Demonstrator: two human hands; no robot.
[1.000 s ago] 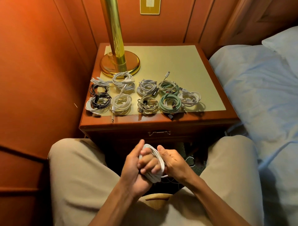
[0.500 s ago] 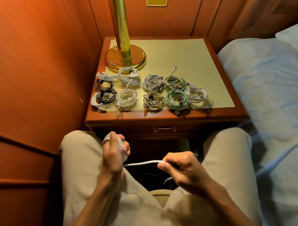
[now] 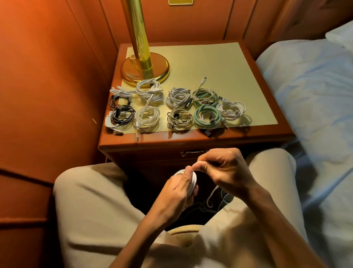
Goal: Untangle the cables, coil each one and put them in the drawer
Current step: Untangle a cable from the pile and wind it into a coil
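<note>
White round-sheathed cable [image 3: 193, 178]: coiling under way, loops gripped in left hand [image 3: 178, 189]; right hand [image 3: 224, 170] pinches free strand. Next: wrap remaining tail.

Most of the white cable coil [image 3: 193, 178] at the lower centre of the frame is covered by the curled fingers of the left hand [image 3: 177, 191]. The strand pinched by the right hand [image 3: 225, 170] is blurred, and its loose tail is lost in the dark gap between the knees. The metal handle [image 3: 193, 152] of the closed wooden drawer is partly hidden behind the right hand. The brass lamp pole [image 3: 137, 36] is cut off by the top edge, as is the gold wall plate [image 3: 180, 2]
</note>
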